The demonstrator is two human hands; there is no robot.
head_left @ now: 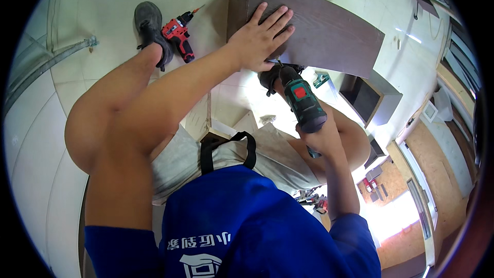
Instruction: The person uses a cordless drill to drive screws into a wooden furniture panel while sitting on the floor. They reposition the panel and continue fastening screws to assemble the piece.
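While my left hand presses flat, fingers spread, on one dark panel far ahead, my right hand grips one green drill beneath; a second, red drill lies far left beside a shoe.

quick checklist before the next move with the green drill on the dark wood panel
1. Left hand flat on the dark brown wooden panel: ok.
2. Right hand gripping the green cordless drill: ok.
3. Drill tip seated at the panel's lower edge: cannot tell, hidden behind the left hand.
4. Left fingers away from the tip: cannot tell.
5. Red cordless drill lying on the floor beside the black shoe, out of the way: ok.
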